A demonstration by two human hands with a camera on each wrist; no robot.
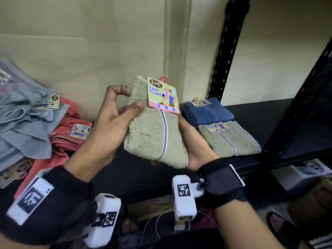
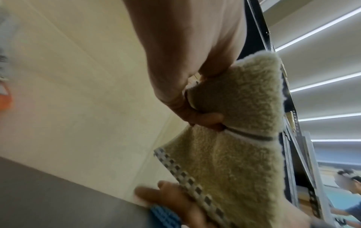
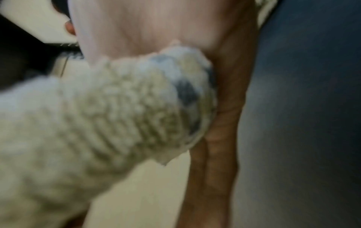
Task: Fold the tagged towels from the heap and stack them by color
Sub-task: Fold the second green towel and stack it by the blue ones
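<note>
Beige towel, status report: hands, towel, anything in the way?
Left hand and right hand both gripping folded beige towel, held above shelf. Matching beige stack ahead. Nothing blocking.

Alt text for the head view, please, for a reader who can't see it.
Both hands hold a folded beige towel with a "Face Towel" tag above a dark shelf: left hand grips its side, right hand supports it underneath. Right lie a folded blue towel and another beige one; left, a heap of grey and red towels.
</note>
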